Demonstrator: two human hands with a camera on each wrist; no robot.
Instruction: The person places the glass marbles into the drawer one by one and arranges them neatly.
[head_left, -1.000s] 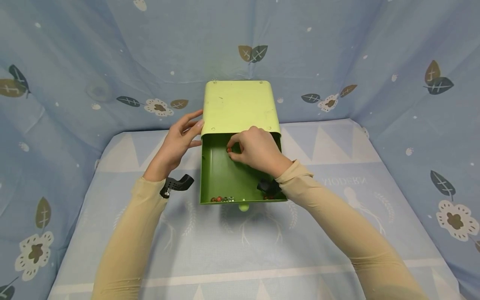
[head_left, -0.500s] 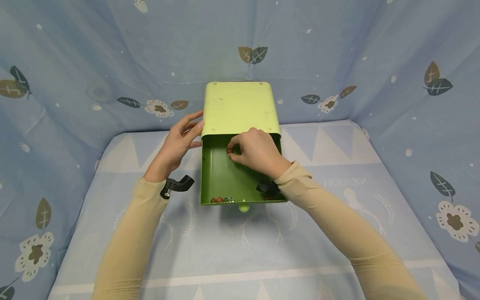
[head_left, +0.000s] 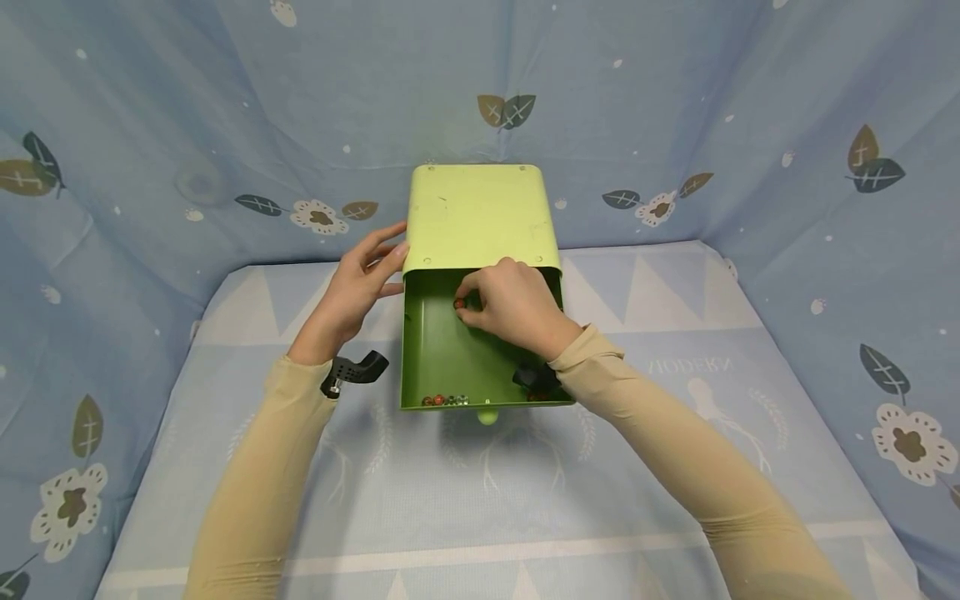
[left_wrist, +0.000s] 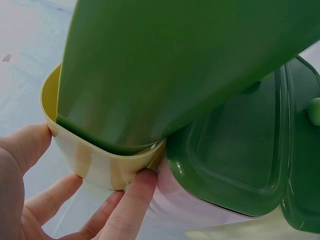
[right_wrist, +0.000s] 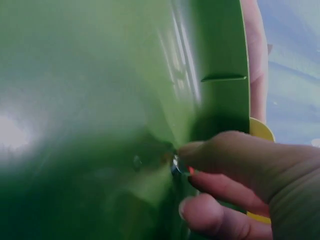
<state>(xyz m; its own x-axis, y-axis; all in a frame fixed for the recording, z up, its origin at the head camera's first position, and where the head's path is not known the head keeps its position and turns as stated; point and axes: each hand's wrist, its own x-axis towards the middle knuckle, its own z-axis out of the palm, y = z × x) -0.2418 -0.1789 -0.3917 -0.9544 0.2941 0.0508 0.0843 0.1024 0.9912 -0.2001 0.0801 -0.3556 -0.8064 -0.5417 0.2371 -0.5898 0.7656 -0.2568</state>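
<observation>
1. Broadly, the head view takes in a blue patterned cloth [head_left: 675,467] that covers the table and rises as walls on three sides.
2. Centred on it stands a light green box [head_left: 480,212], with its darker green drawer [head_left: 442,350] pulled out toward the person.
3. Both forearms wear tan sleeves [head_left: 255,483], and only the head view shows them.
4. At the box's front left corner, the left hand [head_left: 352,287] rests with fairly straight, slightly spread fingers touching the edge; it grips nothing.
5. From the left wrist view, those fingers [left_wrist: 132,200] press the box's pale rounded corner [left_wrist: 100,165], a contact that the head view shows only roughly.
6. Inside the drawer, near its back, the right hand [head_left: 513,304] has thumb and forefinger curled together on a small red bead [head_left: 458,304].
7. That bead sits at the fingertips on the hand's left side, low over the drawer floor and close under the box's front edge.
8. Seen by the right wrist camera, the fingertips [right_wrist: 215,150] meet close to the drawer floor [right_wrist: 100,100]; the bead [right_wrist: 190,170] shows only as a red speck beneath them, too blurred to make out clearly.
9. Smallest of all, a row of beads [head_left: 444,400] lies against the drawer's front wall at its left, well apart from the right hand, and a round knob [head_left: 487,414] juts from the drawer's front.
</observation>
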